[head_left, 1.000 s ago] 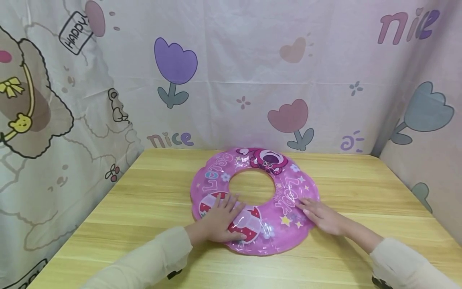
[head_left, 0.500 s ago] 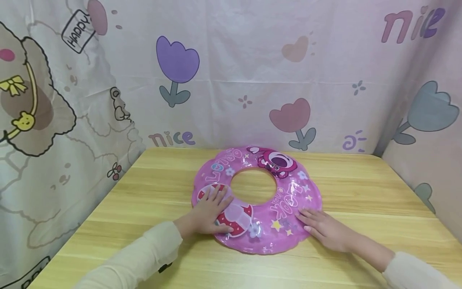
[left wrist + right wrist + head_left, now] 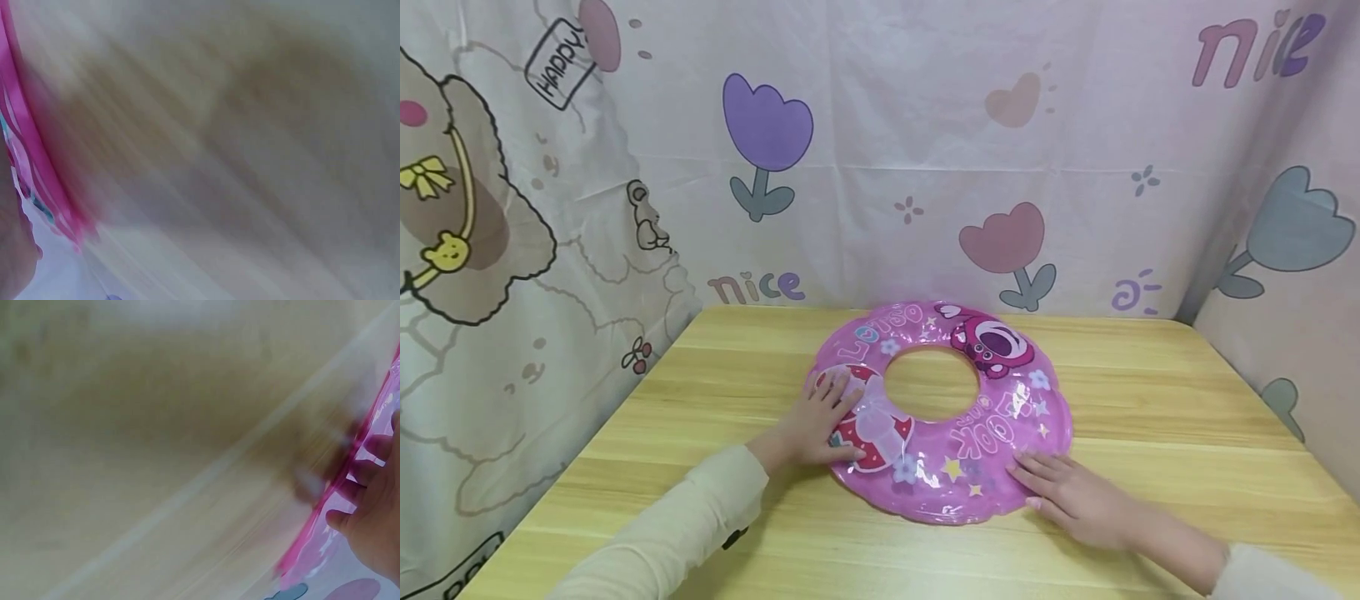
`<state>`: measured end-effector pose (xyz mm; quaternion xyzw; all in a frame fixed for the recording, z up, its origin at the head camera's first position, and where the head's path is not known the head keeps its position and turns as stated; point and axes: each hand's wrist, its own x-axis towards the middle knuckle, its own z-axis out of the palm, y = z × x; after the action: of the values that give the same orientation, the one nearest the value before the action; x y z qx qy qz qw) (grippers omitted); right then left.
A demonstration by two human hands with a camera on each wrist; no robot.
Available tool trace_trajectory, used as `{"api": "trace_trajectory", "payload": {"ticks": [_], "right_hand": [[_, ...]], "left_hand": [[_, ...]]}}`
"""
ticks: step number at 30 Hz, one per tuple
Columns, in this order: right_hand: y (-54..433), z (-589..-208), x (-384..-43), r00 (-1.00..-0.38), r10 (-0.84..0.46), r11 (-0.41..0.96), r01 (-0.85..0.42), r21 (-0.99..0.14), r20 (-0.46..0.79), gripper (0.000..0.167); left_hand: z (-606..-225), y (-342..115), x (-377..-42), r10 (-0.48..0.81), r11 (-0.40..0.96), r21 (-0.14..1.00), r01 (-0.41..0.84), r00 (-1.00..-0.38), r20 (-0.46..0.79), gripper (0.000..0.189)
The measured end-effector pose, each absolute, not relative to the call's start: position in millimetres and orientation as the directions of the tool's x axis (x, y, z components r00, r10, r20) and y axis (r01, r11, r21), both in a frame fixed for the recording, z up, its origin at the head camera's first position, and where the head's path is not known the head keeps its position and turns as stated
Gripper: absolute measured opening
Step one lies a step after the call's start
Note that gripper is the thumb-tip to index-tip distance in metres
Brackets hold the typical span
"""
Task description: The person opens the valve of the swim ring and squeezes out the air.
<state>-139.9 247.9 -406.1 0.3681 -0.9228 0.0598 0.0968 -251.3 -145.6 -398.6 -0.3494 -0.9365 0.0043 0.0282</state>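
A pink inflatable swim ring [image 3: 940, 492] lies flat on the wooden table, printed with a bear, a strawberry bow, stars and lettering. On its left side, over the strawberry print, my left hand [image 3: 816, 421] rests with fingers spread. My right hand [image 3: 1078, 500] touches the front right of the ring with fairly straight fingers. In the right wrist view, the fingers [image 3: 369, 469] lie against the pink ring [image 3: 312, 550]. The left wrist view shows only a strip of the ring [image 3: 31, 131] and part of the left hand [image 3: 15, 244] at its left edge.
The light wooden table [image 3: 700, 375] extends around the ring on all sides. Behind it hangs a cloth backdrop [image 3: 880, 125] with flowers and lettering, and further printed cloth [image 3: 572, 275] hangs along the left side.
The swim ring has turned clockwise: the bear print has shifted right and the strawberry print left. My left hand has moved left and slightly away, my right hand slightly nearer.
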Motion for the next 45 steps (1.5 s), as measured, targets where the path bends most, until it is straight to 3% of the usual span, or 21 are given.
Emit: {"api": "trace_trajectory", "payload": {"ticks": [9, 15, 25, 30, 33, 38, 45], "right_hand": [[238.2, -409.8, -128.9, -0.633, -0.721, 0.670, -0.740, 0.051, 0.280, 0.041], [231.0, -409.9, -120.9, -0.579, -0.764, 0.627, -0.770, 0.116, 0.284, 0.043], [220.6, -408.9, -110.6, -0.533, -0.798, 0.584, -0.799, 0.144, 0.280, 0.043], [217.0, -408.9, -107.7, -0.544, -0.800, 0.587, -0.797, 0.143, 0.253, 0.043], [217.1, -405.9, -108.8, -0.581, -0.770, 0.615, -0.786, 0.062, 0.263, 0.042], [224.2, -393.1, -131.3, -0.661, -0.669, 0.694, -0.719, -0.034, 0.341, 0.039], [249.9, -381.5, -191.0, -0.794, -0.480, 0.803, -0.569, -0.178, 0.373, 0.044]], "left_hand": [[-398.2, -157.3, -267.2, 0.589, 0.808, 0.013, 0.589, -0.808, 0.033, 0.094], [-395.8, -163.0, -276.3, 0.568, 0.823, -0.018, 0.568, -0.821, 0.053, 0.095], [-390.4, -161.2, -288.0, 0.523, 0.852, -0.039, 0.522, -0.850, 0.056, 0.089], [-388.1, -156.7, -293.0, 0.508, 0.860, -0.072, 0.505, -0.860, 0.043, 0.087], [-386.6, -152.7, -292.9, 0.520, 0.850, -0.126, 0.512, -0.853, 0.040, 0.085], [-388.1, -138.6, -282.2, 0.621, 0.783, -0.116, 0.611, -0.780, 0.078, 0.085], [-396.1, -106.3, -249.0, 0.825, 0.560, -0.071, 0.825, -0.549, 0.132, 0.096]]}}
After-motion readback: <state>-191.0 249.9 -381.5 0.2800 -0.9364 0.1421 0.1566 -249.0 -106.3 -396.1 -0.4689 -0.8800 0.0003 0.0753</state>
